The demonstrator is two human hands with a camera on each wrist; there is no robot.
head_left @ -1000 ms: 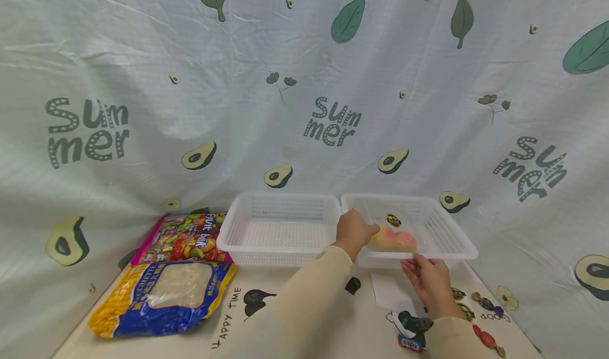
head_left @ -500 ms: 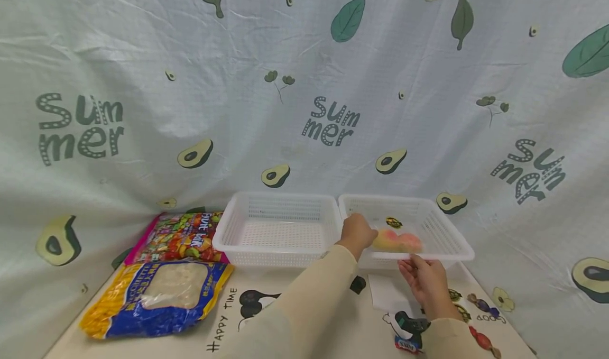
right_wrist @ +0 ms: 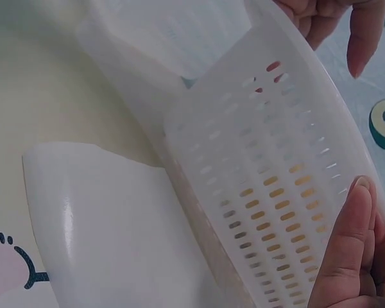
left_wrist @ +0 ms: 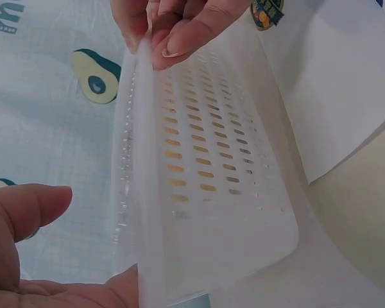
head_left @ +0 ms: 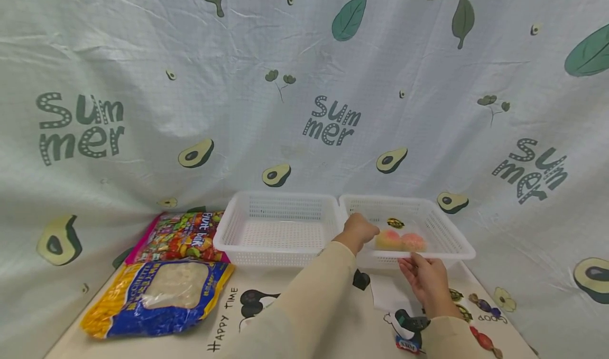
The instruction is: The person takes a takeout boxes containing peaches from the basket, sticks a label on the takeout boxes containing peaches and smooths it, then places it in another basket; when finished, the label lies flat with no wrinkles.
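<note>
My left hand [head_left: 358, 232] grips the near left corner of the right white basket [head_left: 447, 227]. My right hand [head_left: 421, 272] holds the same basket's front rim from below. Two peach-coloured pieces [head_left: 400, 241] and a small yellow-black item [head_left: 395, 222] lie inside it. In the left wrist view the basket's perforated wall [left_wrist: 212, 173] fills the middle, my left hand [left_wrist: 32, 218] is at the lower left, and the right hand's fingers [left_wrist: 179, 32] pinch the rim at the top. In the right wrist view my right hand [right_wrist: 350, 256] presses on the wall [right_wrist: 263, 160].
A second white basket [head_left: 278, 227] stands just left, touching the first. A fruit candy bag [head_left: 183, 237] and a blue-yellow bag [head_left: 157, 295] lie at the left. A white sheet [head_left: 387, 293] and wrapped candies [head_left: 482, 306] lie near the right edge. A printed cloth hangs behind.
Both hands stay on the right basket. Its front edge has risen slightly, and the peach pieces inside have shifted a little to the right.
</note>
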